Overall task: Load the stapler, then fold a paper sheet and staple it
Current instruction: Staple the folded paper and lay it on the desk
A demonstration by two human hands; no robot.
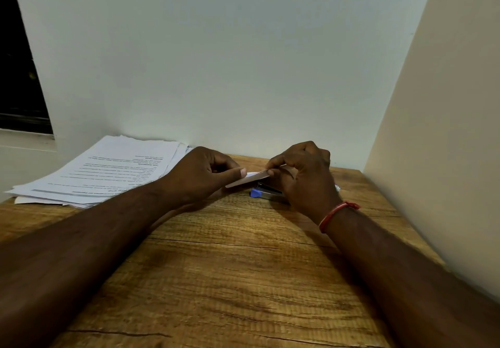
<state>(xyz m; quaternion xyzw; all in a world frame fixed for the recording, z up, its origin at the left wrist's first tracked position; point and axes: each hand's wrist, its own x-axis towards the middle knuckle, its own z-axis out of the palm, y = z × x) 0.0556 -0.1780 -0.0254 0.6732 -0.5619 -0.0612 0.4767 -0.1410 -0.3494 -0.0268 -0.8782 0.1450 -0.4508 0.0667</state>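
A small flat pale box, perhaps a staple box, is held between both hands just above the table. My left hand pinches its left end with thumb and curled fingers. My right hand pinches its right end, fingers curled over the top. Right under the box and my right hand lies a blue and grey stapler on the wooden table, partly hidden by my right palm. A stack of printed paper sheets lies at the back left of the table.
A white wall runs along the table's far edge and a beige wall closes the right side. A dark window opening is at the far left. A red thread band circles my right wrist.
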